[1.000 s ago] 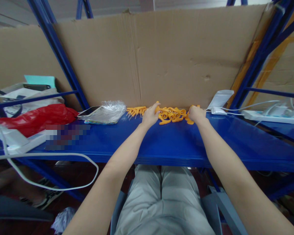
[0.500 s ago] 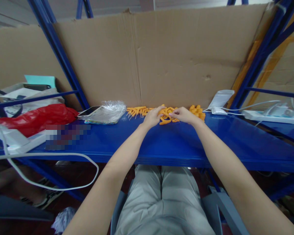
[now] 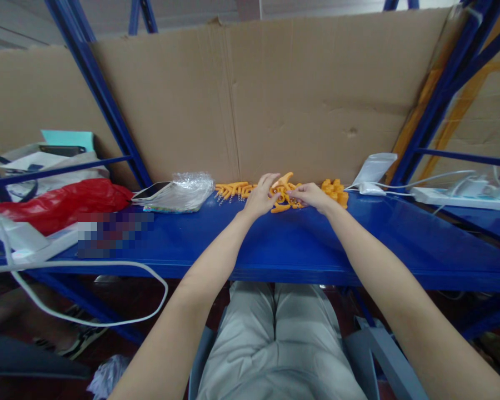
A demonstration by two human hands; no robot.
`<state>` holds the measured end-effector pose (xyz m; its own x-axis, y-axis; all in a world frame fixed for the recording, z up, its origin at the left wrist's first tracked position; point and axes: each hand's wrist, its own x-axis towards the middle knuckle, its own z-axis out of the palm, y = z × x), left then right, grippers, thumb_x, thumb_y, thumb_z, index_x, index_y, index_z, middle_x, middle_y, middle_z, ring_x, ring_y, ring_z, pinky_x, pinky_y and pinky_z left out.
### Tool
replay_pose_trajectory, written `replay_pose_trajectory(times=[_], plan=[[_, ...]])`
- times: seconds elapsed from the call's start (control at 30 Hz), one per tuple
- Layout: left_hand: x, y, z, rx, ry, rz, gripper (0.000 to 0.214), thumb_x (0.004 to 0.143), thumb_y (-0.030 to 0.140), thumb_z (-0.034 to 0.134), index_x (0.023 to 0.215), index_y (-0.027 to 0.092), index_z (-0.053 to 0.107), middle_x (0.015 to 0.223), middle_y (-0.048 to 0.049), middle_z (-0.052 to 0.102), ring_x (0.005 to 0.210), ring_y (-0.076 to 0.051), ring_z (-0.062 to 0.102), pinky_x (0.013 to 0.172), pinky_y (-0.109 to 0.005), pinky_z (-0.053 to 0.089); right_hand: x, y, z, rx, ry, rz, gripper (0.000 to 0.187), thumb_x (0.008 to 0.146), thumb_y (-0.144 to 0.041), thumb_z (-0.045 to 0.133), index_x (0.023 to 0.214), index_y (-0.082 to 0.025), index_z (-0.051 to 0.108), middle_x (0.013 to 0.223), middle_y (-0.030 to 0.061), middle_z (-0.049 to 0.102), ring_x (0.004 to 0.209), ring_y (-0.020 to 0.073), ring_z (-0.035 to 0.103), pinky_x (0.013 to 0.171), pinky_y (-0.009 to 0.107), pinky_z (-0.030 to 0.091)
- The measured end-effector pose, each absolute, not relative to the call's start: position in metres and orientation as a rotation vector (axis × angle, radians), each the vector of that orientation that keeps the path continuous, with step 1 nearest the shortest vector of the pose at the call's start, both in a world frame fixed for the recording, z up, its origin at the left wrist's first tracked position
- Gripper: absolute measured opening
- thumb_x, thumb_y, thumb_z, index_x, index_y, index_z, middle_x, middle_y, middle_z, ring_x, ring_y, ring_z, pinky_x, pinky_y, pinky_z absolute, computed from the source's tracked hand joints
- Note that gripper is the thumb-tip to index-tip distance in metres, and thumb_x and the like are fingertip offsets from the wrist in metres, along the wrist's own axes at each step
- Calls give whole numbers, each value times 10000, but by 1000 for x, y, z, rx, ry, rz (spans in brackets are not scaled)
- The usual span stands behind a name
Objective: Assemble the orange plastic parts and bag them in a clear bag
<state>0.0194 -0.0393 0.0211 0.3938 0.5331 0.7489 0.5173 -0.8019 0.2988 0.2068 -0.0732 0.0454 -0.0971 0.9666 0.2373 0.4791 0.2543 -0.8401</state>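
Observation:
My left hand [image 3: 259,201] is curled round a curved orange plastic piece [image 3: 284,179], whose pointed end sticks up past the fingers. Close by on the right, my right hand [image 3: 313,195] has thumb and fingers drawn together in a pinch over the loose orange pieces; what is in the pinch is too small to make out. Between and below both hands lie more orange pieces [image 3: 280,209], partly hidden by the fingers. Left of my left hand, a row of orange pieces with small metal chains [image 3: 232,190] rests on the blue table [image 3: 291,244].
Blocky orange pieces [image 3: 336,193] are piled right of my right hand. Clear plastic bags [image 3: 187,194] and a phone [image 3: 152,190] lie to the left, near a red bag [image 3: 66,203]. A cardboard sheet [image 3: 300,100] stands behind. A white cable [image 3: 158,278] loops over the table's front edge.
The curved orange piece at my left hand has been tilted up, so its end now shows above the fingers. My right hand has shifted slightly left; both arms are otherwise nearly still.

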Motion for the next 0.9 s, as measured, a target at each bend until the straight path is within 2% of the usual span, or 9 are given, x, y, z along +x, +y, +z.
replay_pose_trajectory(times=[0.1, 0.2, 0.33, 0.5, 0.7, 0.8, 0.9], plan=[[24, -43, 21, 2623, 1066, 1255, 238, 861, 254, 632, 1080, 167, 670, 984, -71, 724, 874, -171, 677, 819, -302, 531, 204, -75, 46, -1372, -1605, 760, 462, 840, -366, 691, 487, -186, 453, 420, -46, 412, 427, 57, 337, 461, 218, 249], [29, -48, 21, 2654, 1103, 1111, 171, 868, 296, 625, 862, 154, 719, 777, -46, 728, 711, -157, 659, 720, -272, 497, 201, -75, 45, -1404, -1550, 741, 468, 869, -302, 664, 467, -184, 454, 399, -45, 410, 410, 57, 346, 448, 214, 264], [33, -56, 22, 2661, 1034, 1004, 185, 862, 306, 623, 878, 162, 739, 728, -28, 721, 651, -142, 631, 658, -248, 462, 198, -74, 43, -1404, -1531, 737, 465, 878, -279, 658, 465, -179, 469, 408, -41, 443, 398, 52, 362, 432, 206, 275], [34, -58, 21, 2635, 977, 962, 218, 849, 324, 645, 960, 161, 739, 688, -11, 696, 611, -129, 600, 654, -244, 455, 196, -73, 42, -1393, -1528, 772, 469, 886, -302, 657, 471, -173, 479, 412, -40, 457, 393, 47, 377, 417, 190, 288], [37, -57, 19, 2559, 979, 1001, 171, 830, 278, 672, 948, 172, 737, 660, 1, 678, 584, -116, 592, 660, -243, 471, 194, -73, 42, -1384, -1558, 803, 486, 860, -428, 685, 495, -178, 483, 396, -40, 442, 390, 51, 387, 394, 183, 291], [39, -57, 19, 2417, 987, 966, 164, 841, 238, 658, 966, 157, 728, 659, 2, 678, 502, -96, 569, 602, -239, 482, 196, -71, 41, -1373, -1563, 827, 479, 873, -461, 659, 523, -179, 494, 409, -33, 455, 397, 56, 395, 391, 181, 292], [42, -59, 19, 2210, 1008, 932, 142, 854, 197, 642, 959, 123, 701, 665, -12, 686, 417, -77, 534, 509, -232, 472, 196, -68, 39, -1347, -1546, 892, 447, 913, -404, 619, 548, -176, 498, 442, -27, 477, 409, 54, 398, 404, 179, 292]])
